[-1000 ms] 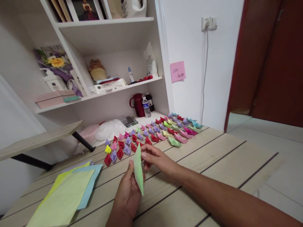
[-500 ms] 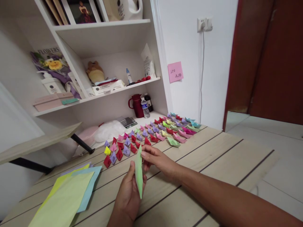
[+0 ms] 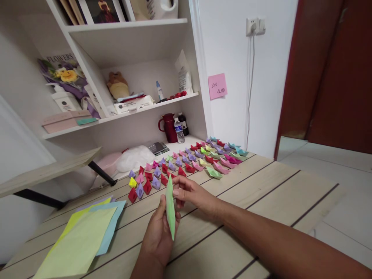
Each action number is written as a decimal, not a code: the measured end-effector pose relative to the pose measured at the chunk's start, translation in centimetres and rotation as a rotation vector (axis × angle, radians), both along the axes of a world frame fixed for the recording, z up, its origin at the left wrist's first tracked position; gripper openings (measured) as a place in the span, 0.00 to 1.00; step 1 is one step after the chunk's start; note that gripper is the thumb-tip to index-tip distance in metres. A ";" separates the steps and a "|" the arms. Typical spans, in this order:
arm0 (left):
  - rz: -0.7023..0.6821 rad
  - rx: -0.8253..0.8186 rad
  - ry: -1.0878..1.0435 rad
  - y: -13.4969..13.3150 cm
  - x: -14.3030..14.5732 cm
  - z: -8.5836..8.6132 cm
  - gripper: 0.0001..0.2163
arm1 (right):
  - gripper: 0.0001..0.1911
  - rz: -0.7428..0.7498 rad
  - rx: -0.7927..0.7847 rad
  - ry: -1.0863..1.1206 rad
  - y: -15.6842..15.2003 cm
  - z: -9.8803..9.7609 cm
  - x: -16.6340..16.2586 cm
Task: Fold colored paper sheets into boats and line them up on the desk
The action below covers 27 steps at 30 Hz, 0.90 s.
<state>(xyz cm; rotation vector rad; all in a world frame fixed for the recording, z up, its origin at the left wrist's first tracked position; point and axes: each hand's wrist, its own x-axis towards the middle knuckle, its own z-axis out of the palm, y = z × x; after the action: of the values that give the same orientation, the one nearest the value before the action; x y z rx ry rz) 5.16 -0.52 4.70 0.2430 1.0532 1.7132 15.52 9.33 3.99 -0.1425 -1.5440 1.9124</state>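
Note:
A folded piece of light green paper is held upright over the table, its narrow side toward me. My left hand grips its lower part, thumb on the near face and fingers behind. My right hand is closed at its upper right edge, thumb and fingers against the paper; some of its fingertips are hidden. Beyond the hands stand rows of small folded paper boats, among them a green boat, a yellow boat and a red boat.
Loose sheets of yellow-green paper and blue paper lie at the left of the slatted table. Behind is a white shelf with a dark red jug and a water bottle. A pink note sticks to the wall.
The view has shifted slightly. Both hands keep their hold on the green paper, which looks a little narrower, turned more edge-on to me.

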 end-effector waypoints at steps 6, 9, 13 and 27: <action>-0.002 -0.005 -0.007 0.0 0.0 -0.1 0.05 | 0.22 0.023 0.022 0.022 0.1 -0.1 -0.1; -0.009 0.001 -0.019 0.1 0.1 -0.1 0.06 | 0.21 0.016 0.014 0.022 0.1 -0.1 -0.1; -0.017 0.010 -0.041 0.0 0.0 -0.2 0.08 | 0.21 0.025 0.011 0.016 0.1 -0.1 -0.1; 0.020 0.054 0.120 0.1 0.1 0.0 0.08 | 0.23 -0.005 0.017 -0.012 0.0 0.0 -0.2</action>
<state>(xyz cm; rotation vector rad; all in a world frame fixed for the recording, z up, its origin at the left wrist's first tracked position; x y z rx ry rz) 5.30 -0.45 4.68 0.3752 1.1008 1.7642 15.30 9.33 4.03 -0.1508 -1.5666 1.8971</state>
